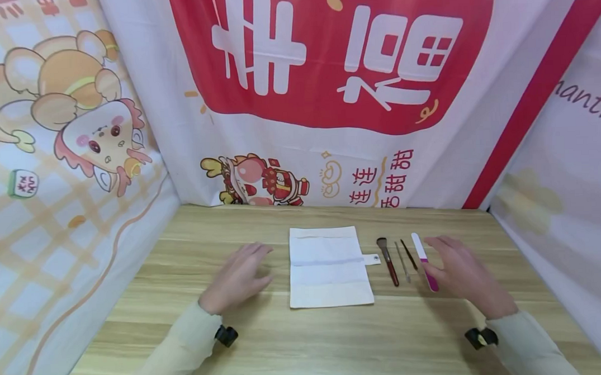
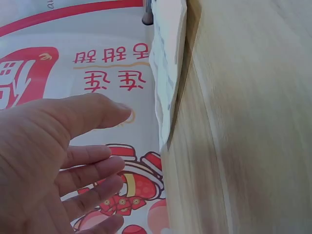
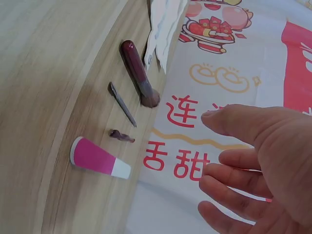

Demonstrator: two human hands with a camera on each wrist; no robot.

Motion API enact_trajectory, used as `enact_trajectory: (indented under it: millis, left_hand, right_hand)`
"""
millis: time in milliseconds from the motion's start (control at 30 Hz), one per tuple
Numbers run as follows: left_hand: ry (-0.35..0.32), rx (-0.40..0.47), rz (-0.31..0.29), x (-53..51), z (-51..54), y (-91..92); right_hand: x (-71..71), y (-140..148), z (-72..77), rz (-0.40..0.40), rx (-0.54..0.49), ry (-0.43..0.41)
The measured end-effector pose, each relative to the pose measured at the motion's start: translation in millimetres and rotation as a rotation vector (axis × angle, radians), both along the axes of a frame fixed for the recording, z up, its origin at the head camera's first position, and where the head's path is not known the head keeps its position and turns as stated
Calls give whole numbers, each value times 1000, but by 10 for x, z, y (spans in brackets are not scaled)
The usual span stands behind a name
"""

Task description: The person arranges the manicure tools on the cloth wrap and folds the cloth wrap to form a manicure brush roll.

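The work appears to be at a ready step, with both hands poised around the laid-out things and nothing lifted. The white folding case (image 1: 329, 273) lies flat and opened out on the wooden table (image 1: 287, 344), 2 creases running across it and its small tab (image 1: 372, 259) pointing to the right. Just beyond that tab, 4 slender tools lie in a row on the wood: a brush (image 1: 388, 263) with a dark red handle, a thin metal tool (image 1: 403, 263), a slim dark tool (image 1: 409, 254) and, farthest right, a white and magenta nail file (image 1: 423, 259). The left hand (image 1: 236, 280) is near the case's left edge but apart from it, its fingers loosely extended and holding nothing. The right hand (image 1: 457, 270) is beside the nail file, fingers relaxed and parted, thumb reaching out; it grips nothing, though whether the thumb brushes the file cannot be told. Judging by this stance, the next move calls for a light pinch by the right thumb and fingertips on 1 tool, likely the nearest, while the left hand could steady the soft-looking case
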State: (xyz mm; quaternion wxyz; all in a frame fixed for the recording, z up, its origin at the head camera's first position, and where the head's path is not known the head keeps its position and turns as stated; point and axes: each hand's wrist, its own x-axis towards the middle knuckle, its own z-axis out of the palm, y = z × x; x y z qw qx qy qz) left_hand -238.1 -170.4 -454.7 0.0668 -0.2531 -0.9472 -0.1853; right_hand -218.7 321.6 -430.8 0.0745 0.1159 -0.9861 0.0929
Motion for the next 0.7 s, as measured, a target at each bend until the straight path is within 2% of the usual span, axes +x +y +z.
enact_trajectory:
  millis: [167, 300, 500, 700]
  left_hand:
    - [-12, 65, -20, -82, -36, 118]
    - [-52, 84, -39, -128, -59, 226]
    - [-96, 101, -70, -250, -165, 375]
    - [-140, 95, -49, -352, -257, 474]
  right_hand:
    - [-89, -39, -33, 36, -22, -5]
    - [-168, -46, -84, 40, -59, -32]
    - [-364, 41, -208, -3, -93, -122]
    - [-505, 131, -299, -44, -107, -190]
